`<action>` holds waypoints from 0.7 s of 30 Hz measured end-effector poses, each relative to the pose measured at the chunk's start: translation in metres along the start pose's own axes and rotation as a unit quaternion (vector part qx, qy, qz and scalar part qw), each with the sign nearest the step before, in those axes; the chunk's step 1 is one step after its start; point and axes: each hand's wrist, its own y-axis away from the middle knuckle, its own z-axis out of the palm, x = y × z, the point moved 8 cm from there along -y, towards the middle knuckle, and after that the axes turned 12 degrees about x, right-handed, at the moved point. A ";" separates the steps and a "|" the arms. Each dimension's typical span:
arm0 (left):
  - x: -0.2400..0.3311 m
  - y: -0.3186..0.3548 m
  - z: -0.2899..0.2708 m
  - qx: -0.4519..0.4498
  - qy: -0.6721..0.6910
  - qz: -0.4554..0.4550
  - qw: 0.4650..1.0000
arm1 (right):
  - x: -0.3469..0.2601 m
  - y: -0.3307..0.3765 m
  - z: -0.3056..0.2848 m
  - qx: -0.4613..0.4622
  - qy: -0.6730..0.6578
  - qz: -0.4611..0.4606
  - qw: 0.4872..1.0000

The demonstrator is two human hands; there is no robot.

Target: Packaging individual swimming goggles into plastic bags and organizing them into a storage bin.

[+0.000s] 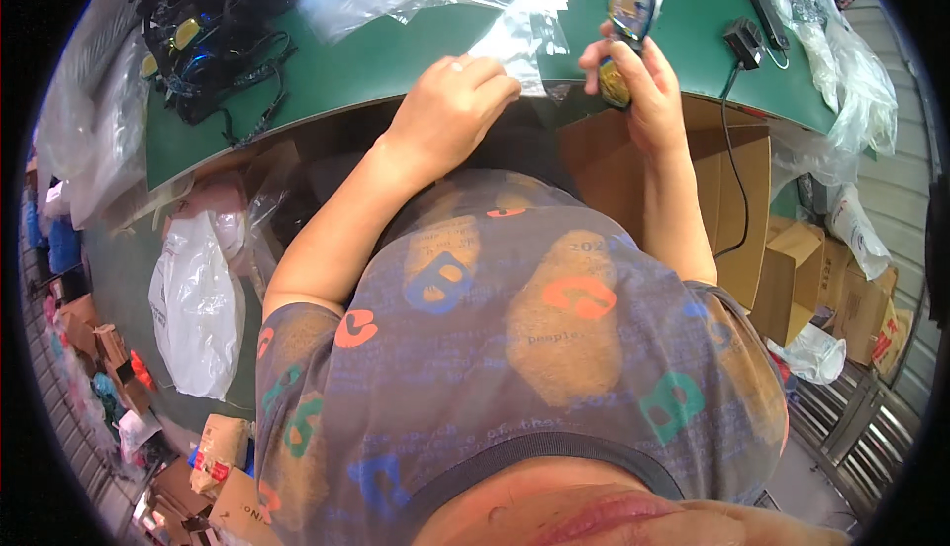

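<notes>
At the green table's (396, 61) near edge, my right hand (648, 86) is curled tight around folded mirrored sunglasses (629, 21), held upright above the tabletop. My left hand (450, 100) pinches a clear plastic bag (515, 41) lying flat on the table; fingertips hidden underneath. Tangled pile of sunglasses (213, 21) far left, hard to make out.

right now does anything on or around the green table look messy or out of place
Nothing looks damaged or spilled. The pile of dark sunglasses at the far left of the green table is tangled. The right hand holds mirrored sunglasses; the left hand rests on a clear plastic bag. Boxes and bags clutter the floor.
</notes>
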 end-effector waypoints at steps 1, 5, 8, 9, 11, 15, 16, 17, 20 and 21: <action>0.001 0.004 -0.011 0.015 0.077 -0.056 0.995 | -0.003 0.006 -0.002 -0.001 -0.013 0.004 1.000; -0.006 0.060 -0.020 -0.008 0.500 -0.409 0.764 | -0.005 0.032 0.006 -0.054 -0.058 0.021 0.997; -0.041 0.120 -0.001 0.000 0.443 -0.492 0.749 | 0.008 0.047 0.029 -0.107 -0.056 0.071 0.990; -0.046 0.132 0.002 0.001 0.407 -0.495 0.768 | 0.014 0.051 0.037 -0.110 -0.068 0.102 0.986; -0.047 0.158 0.004 0.023 0.426 -0.535 0.729 | 0.028 0.056 0.054 -0.181 -0.010 0.124 0.976; -0.049 0.172 -0.016 0.095 0.360 -0.533 0.759 | 0.046 0.071 0.081 -0.250 0.015 0.156 0.955; -0.049 0.172 -0.023 0.111 0.325 -0.526 0.778 | 0.049 0.073 0.087 -0.269 0.034 0.164 0.948; -0.049 0.171 -0.030 0.127 0.290 -0.516 0.796 | 0.051 0.075 0.094 -0.287 0.054 0.171 0.941; -0.042 0.159 -0.047 0.126 0.213 -0.517 0.820 | 0.041 0.076 0.114 -0.317 0.056 0.144 0.936; -0.043 0.158 -0.048 0.128 0.213 -0.514 0.821 | 0.037 0.078 0.121 -0.329 0.055 0.143 0.932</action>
